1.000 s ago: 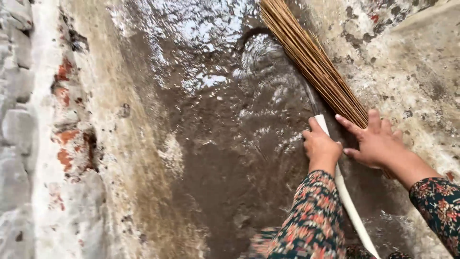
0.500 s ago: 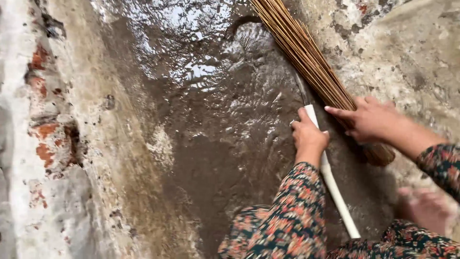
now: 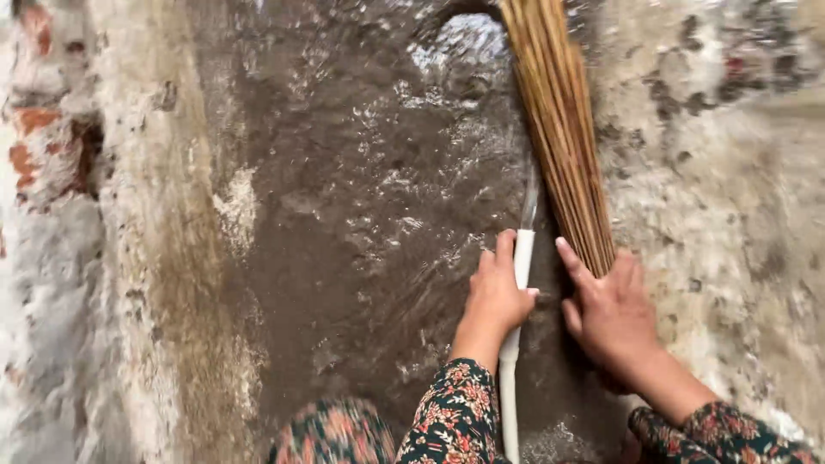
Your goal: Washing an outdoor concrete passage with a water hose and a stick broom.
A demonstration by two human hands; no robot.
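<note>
The head camera looked down at a wet, muddy brown floor (image 3: 344,258) that filled the middle of the frame. A broom (image 3: 559,129) made of thin tan sticks lay in the upper right part of the frame. It was long and thin. Its long way ran from the top of the frame down toward the lower right, tilted only a little. The far end pointed up, past the top edge. The near end pointed down at the right hand (image 3: 614,318).

The right hand was in the lower right, laid over the near end of the broom. Its fingers were wrapped around the sticks and held them tight.

The left hand (image 3: 497,301) was just beside it, a bit to the left. Its fingers were curled around a white hose (image 3: 512,369). The hose ran almost straight up and down, from the bottom edge up to the hand. Its open end pointed up, next to the sticks, and water ran out over the mud.

Flowery sleeves (image 3: 455,421) covered both arms at the bottom. A rough wall with red brick (image 3: 34,146) showed on the left side.
</note>
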